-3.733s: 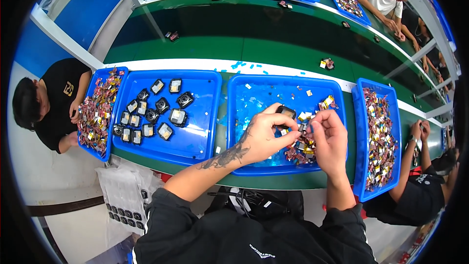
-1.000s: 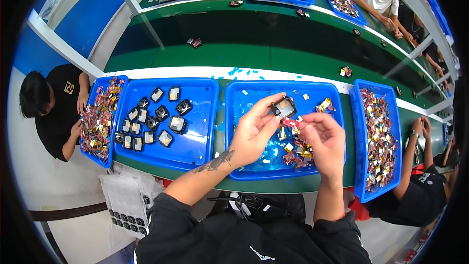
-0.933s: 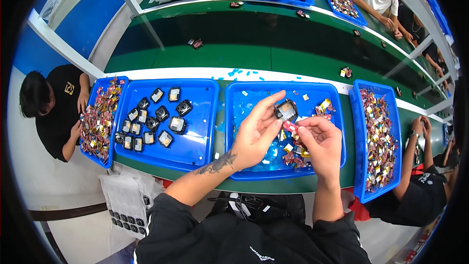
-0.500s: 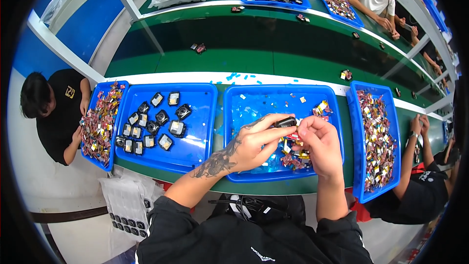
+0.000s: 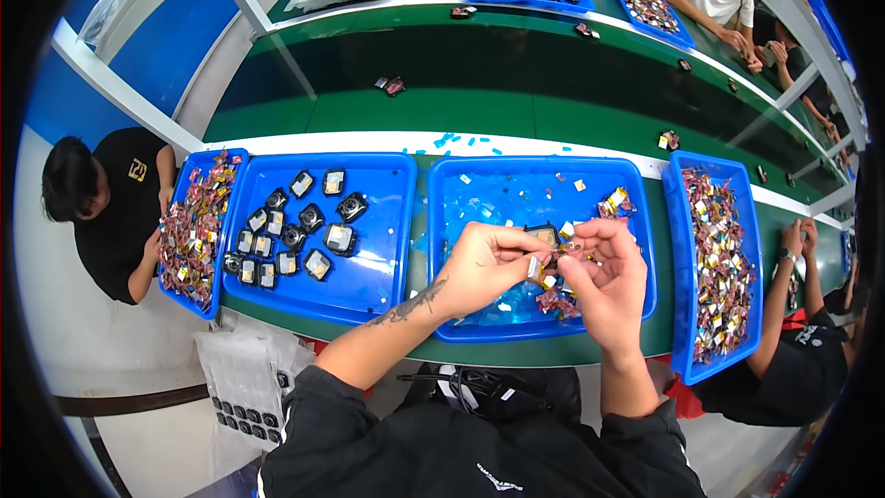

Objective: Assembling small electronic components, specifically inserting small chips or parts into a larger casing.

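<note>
Above the middle blue tray, my hands meet over a small black plastic housing whose tan inner side now shows. My left hand is closed on this housing, thumb and fingers pinching near its edge. Fingers of my right hand are pinched around a small red circuit board with wires beside it. A little whitish block sits by the left thumb; whether it is attached to the board I cannot tell. Below the hands lie loose red boards in the tray, partly covered by them.
The left blue tray holds several black housings with silver blocks. Narrow trays of boards stand at far left and right. A green conveyor runs behind; co-workers sit on both sides and opposite.
The black housing has turned from its smooth outside to its tan inner side. My left hand has rolled over, and both hands' fingers have come closer together around the board.
</note>
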